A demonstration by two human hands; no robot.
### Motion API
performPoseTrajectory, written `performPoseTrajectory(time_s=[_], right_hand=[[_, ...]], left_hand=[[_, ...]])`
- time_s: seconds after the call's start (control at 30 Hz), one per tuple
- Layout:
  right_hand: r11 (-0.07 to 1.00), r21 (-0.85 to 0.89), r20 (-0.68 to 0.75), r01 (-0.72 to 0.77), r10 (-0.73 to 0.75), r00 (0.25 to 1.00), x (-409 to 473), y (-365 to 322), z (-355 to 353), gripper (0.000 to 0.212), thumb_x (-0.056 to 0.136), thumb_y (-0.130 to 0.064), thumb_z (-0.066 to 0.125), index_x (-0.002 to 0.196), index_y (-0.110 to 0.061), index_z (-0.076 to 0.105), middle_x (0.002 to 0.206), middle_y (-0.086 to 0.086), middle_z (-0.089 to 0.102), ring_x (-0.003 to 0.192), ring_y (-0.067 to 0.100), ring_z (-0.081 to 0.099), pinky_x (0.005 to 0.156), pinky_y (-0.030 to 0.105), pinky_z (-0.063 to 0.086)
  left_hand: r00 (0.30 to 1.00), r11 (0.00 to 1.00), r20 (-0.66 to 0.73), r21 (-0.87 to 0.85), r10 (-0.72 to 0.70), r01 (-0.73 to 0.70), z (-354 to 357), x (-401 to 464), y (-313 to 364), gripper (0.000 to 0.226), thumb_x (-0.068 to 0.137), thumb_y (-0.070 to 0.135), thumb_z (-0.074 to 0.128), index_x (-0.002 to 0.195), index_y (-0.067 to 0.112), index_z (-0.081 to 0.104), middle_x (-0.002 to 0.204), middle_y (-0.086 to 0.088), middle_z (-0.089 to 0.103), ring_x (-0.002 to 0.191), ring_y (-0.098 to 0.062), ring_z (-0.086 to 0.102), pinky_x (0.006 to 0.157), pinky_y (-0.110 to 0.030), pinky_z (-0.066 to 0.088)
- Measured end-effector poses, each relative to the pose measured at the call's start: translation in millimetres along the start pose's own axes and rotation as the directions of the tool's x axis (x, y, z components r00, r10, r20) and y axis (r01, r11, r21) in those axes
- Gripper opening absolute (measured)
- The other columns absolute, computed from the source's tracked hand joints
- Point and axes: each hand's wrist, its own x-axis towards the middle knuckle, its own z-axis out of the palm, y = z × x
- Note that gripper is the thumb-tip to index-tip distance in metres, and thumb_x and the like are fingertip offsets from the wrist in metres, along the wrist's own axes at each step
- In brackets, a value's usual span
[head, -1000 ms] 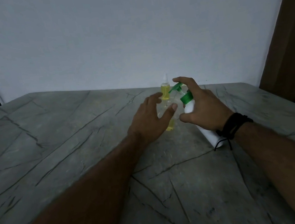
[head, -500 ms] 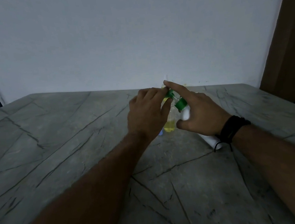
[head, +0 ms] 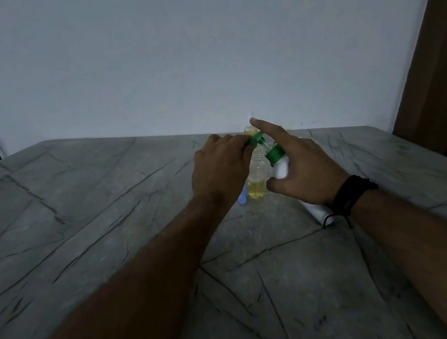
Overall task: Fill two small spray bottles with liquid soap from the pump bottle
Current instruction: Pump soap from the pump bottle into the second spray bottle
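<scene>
My right hand grips the white pump bottle, which leans to the left with its base on the table. The right index finger stretches over the green pump head. My left hand has its fingertips closed on the pump head's spout. Directly under the spout stands an uncapped small clear bottle with yellow liquid in its lower part. A second small bottle with yellow liquid stands behind it, mostly hidden by the fingers.
A blue cap lies on the grey veined stone table just left of the open bottle. A pale wall closes the far edge. A brown wooden panel stands at the right.
My left hand rose from around the small bottle up to the pump spout. My right hand tipped the pump bottle further left, bringing the spout over the open bottle.
</scene>
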Motion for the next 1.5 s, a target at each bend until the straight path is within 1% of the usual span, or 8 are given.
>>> performPoseTrajectory(time_s=[0.3, 0.43, 0.53, 0.73, 1.1, 1.17, 1.3, 1.5], right_hand=[[0.995, 0.090, -0.069, -0.035, 0.042, 0.997, -3, -3, -4, 0.103, 0.069, -0.020, 0.074, 0.153, -0.047, 0.022, 0.092, -0.008, 0.068, 0.077, 0.015, 0.065, 0.078, 0.043, 0.057], [0.995, 0.087, -0.077, -0.044, 0.051, 0.996, -4, -4, -4, 0.100, 0.068, -0.024, 0.072, 0.153, -0.045, 0.023, 0.081, -0.004, 0.065, 0.071, 0.017, 0.063, 0.073, 0.044, 0.056], [0.995, 0.088, -0.068, -0.044, 0.050, 0.996, -3, -3, -4, 0.102, 0.070, -0.017, 0.075, 0.154, -0.044, 0.024, 0.080, -0.009, 0.064, 0.070, 0.014, 0.062, 0.073, 0.040, 0.056], [0.997, 0.073, -0.030, -0.037, 0.039, 0.999, -3, -5, -3, 0.105, 0.070, -0.014, 0.076, 0.154, -0.045, 0.022, 0.096, -0.007, 0.069, 0.077, 0.012, 0.064, 0.078, 0.035, 0.056], [0.997, 0.067, -0.060, -0.031, 0.035, 0.998, -2, -3, -2, 0.102, 0.070, -0.016, 0.076, 0.152, -0.047, 0.024, 0.092, 0.001, 0.070, 0.078, 0.019, 0.066, 0.078, 0.043, 0.056], [0.995, 0.086, -0.080, -0.043, 0.050, 0.996, -3, -3, -3, 0.099, 0.069, -0.020, 0.074, 0.152, -0.045, 0.025, 0.090, 0.002, 0.070, 0.075, 0.019, 0.066, 0.075, 0.043, 0.057], [0.998, 0.012, -0.088, -0.062, 0.062, 0.994, -4, -1, -3, 0.096, 0.069, -0.024, 0.072, 0.150, -0.047, 0.026, 0.093, 0.000, 0.068, 0.074, 0.017, 0.063, 0.074, 0.039, 0.056], [0.990, -0.077, -0.036, -0.117, 0.114, 0.993, -4, 3, -6, 0.088, 0.068, -0.024, 0.074, 0.142, -0.048, 0.032, 0.080, 0.002, 0.065, 0.068, 0.018, 0.059, 0.069, 0.040, 0.054]], left_hand=[[0.987, 0.989, 0.060, 0.034, -0.148, 0.146, -4, 5, -6, 0.040, 0.099, 0.043, 0.047, 0.079, 0.018, 0.070, 0.069, 0.004, 0.066, 0.061, -0.015, 0.058, 0.070, -0.040, 0.053], [0.986, 0.986, 0.039, -0.031, -0.161, 0.162, -6, 4, -13, 0.021, 0.096, 0.013, 0.051, 0.103, 0.017, 0.071, 0.097, -0.001, 0.072, 0.083, -0.020, 0.065, 0.079, -0.045, 0.054], [0.994, 0.993, 0.045, -0.055, -0.101, 0.104, -8, 0, -8, 0.041, 0.085, -0.006, 0.049, 0.112, 0.019, 0.068, 0.121, -0.001, 0.066, 0.106, -0.019, 0.061, 0.089, -0.048, 0.051], [0.999, 0.997, -0.001, -0.067, 0.033, -0.033, -2, -2, -1, 0.044, 0.095, 0.041, 0.049, 0.134, 0.023, 0.053, 0.121, 0.004, 0.065, 0.104, -0.017, 0.062, 0.085, -0.042, 0.051], [0.998, 0.994, 0.046, 0.103, -0.037, 0.032, -3, 1, -3, 0.023, 0.101, 0.029, 0.045, 0.104, 0.021, 0.065, 0.099, 0.004, 0.068, 0.084, -0.017, 0.061, 0.080, -0.040, 0.049], [0.996, 0.996, 0.054, 0.071, -0.065, 0.061, -2, 0, -8, 0.017, 0.097, 0.018, 0.051, 0.105, 0.019, 0.066, 0.100, 0.002, 0.069, 0.084, -0.018, 0.062, 0.081, -0.043, 0.052], [0.982, 0.990, 0.133, -0.009, -0.137, 0.139, 3, -1, -19, 0.043, 0.085, -0.005, 0.053, 0.114, 0.023, 0.067, 0.120, 0.003, 0.065, 0.101, -0.017, 0.062, 0.088, -0.046, 0.053], [0.946, 0.905, 0.251, -0.320, -0.203, 0.279, 12, -13, -13, 0.049, 0.089, 0.022, 0.059, 0.137, 0.023, 0.046, 0.138, 0.002, 0.050, 0.119, -0.016, 0.050, 0.099, -0.042, 0.047]])
